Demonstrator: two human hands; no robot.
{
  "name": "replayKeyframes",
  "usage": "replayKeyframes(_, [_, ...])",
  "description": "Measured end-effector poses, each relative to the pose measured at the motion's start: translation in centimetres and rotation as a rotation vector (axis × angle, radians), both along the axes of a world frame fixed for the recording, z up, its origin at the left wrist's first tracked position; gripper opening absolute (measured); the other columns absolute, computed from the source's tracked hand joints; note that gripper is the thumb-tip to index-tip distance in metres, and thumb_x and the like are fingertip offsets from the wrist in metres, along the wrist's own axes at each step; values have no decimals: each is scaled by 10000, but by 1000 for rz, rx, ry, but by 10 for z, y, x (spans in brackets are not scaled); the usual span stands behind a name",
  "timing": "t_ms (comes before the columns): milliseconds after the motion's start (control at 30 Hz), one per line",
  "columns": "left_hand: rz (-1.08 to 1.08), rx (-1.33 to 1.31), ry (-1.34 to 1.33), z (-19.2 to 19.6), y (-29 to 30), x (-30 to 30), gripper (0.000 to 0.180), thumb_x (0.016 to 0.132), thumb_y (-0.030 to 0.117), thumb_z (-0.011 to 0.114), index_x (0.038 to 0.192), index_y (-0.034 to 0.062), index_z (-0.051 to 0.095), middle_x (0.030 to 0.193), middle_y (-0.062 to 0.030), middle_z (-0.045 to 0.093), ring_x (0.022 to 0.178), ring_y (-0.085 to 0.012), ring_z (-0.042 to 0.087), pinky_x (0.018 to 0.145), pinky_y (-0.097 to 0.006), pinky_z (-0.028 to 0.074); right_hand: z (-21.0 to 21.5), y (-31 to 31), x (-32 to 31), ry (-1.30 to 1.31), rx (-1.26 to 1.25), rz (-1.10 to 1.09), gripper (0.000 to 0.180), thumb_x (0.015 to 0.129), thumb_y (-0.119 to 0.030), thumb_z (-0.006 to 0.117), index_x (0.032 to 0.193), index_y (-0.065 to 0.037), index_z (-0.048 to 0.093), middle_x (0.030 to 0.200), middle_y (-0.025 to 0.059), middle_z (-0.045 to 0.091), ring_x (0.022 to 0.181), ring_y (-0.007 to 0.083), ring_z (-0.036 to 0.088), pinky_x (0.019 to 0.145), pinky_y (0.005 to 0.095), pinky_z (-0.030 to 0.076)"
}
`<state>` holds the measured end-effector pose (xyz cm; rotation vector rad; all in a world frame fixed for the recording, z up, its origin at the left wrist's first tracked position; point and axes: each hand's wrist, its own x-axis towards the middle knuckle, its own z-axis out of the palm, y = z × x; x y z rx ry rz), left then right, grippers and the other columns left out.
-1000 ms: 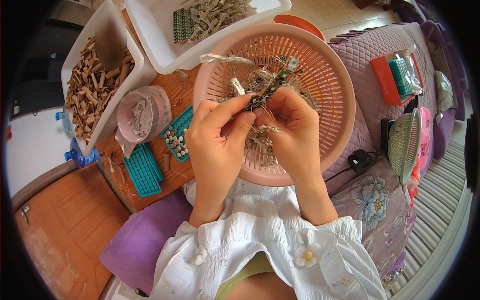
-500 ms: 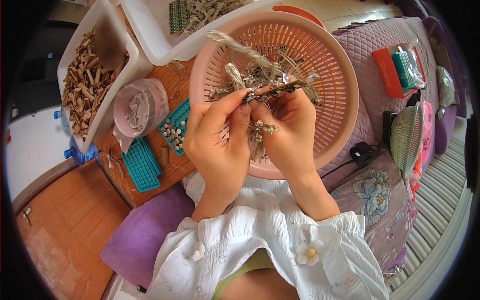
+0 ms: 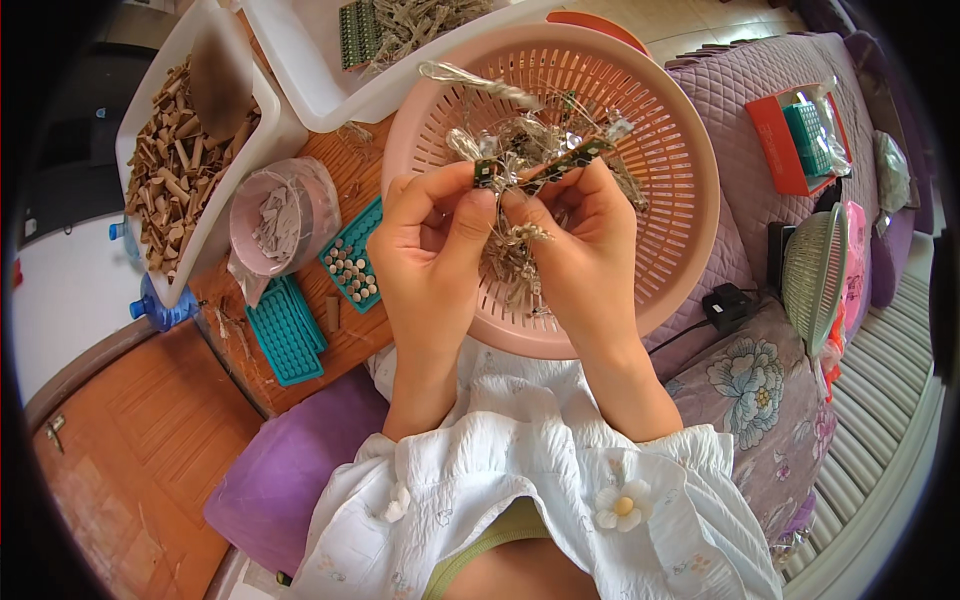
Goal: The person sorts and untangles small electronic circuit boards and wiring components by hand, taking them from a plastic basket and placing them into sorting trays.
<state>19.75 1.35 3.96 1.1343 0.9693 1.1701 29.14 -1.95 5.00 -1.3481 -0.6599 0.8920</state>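
Over the pink slotted basket [image 3: 675, 190], my two hands work close together. Pinched between the thumb and forefinger of my left hand [image 3: 432, 225] is a small dark green circuit board piece [image 3: 485, 173]. My right hand [image 3: 590, 230] grips a narrow strip of circuit boards [image 3: 568, 166], tilted up to the right, its near end close to the left fingers. Thin wires hang about both. Bundles of clear-coated twisted wire [image 3: 515, 255] lie below and behind the fingers in the basket, and one twisted bundle [image 3: 480, 84] points toward the basket's far left rim.
Left stands a white bin [image 3: 270, 110] of brown paper tubes. Near it are a pink bag-lined bucket [image 3: 245, 215], teal trays [image 3: 285, 330] and small round pieces [image 3: 352, 272] on a wooden table [image 3: 355, 165]. Another white bin [image 3: 300, 60] sits behind; a red box [image 3: 790, 150] rests right.
My left hand has drawn slightly left, and the small board piece in it now shows apart from the strip. The right hand has shifted little.
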Motion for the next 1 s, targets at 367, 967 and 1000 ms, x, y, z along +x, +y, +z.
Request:
replayKeyframes(367, [-70,224,392,10,13,-13,125,778,76,600,891,27,621,751,-70,582,617,-135,530,561,-239,418,-11,0,5,-423,159,-102,241,691,44,609,922,17,547,905,89,611,742,115,567,674,241,457])
replayKeyframes(967, [-109,201,498,19,4,-14,128,706,-9,601,824,-1,647,759,-114,629,556,-191,539,521,-269,435,-16,-4,6,-330,300,15,262,626,185,517,823,12,514,864,114,619,760,164,609,673,258,486])
replayKeyframes(1000, [-105,188,496,19,4,-13,142,707,-10,598,840,7,647,754,-110,623,562,-186,544,521,-269,434,-16,-4,6,-377,312,-13,261,622,184,521,817,10,517,856,112,618,761,174,611,667,262,489])
